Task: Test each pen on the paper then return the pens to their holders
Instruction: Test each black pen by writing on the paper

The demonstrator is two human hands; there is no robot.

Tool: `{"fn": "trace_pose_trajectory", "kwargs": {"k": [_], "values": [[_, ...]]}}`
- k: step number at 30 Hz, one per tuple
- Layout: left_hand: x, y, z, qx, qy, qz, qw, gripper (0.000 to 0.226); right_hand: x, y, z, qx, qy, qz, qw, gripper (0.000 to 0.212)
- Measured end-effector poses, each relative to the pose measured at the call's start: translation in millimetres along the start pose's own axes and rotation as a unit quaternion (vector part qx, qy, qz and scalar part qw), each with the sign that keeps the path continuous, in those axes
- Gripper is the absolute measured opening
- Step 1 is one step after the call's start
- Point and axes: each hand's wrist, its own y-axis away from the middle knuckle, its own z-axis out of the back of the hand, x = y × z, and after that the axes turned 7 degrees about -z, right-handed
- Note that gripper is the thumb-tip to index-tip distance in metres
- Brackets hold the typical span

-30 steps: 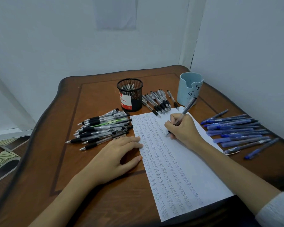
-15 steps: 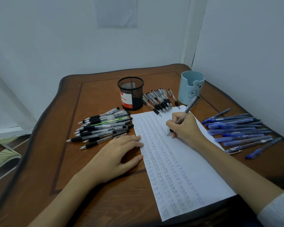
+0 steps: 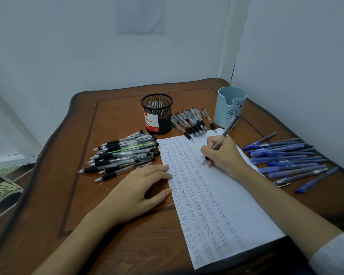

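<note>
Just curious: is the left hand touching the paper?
Touching. The head view shows the left hand flat, its fingertips overlapping the paper at its left edge.

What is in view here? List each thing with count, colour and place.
Table: one, brown wood, in a wall corner.
Paper: one, white, rows of "test", table centre.
Mesh holder: one, black, empty, behind the paper.
Bear cup: one, light blue, back right.
Black-grip pens: a pile, left of the paper.
Second black-grip batch: a smaller pile, between the holders.
Blue pens: a row, right of the paper.
Left hand: flat, at the paper's edge.
Right hand: writing with a grey pen.
</note>
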Motion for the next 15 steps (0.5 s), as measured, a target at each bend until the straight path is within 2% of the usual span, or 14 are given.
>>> {"fn": "trace_pose_trajectory", "kwargs": {"k": [15], "values": [[-0.5,-0.2,0.5,-0.002,-0.006,-0.004,1.000,0.048,-0.8,2.8,-0.9,-0.009,-0.010,0.024,1.000,0.034]]}}
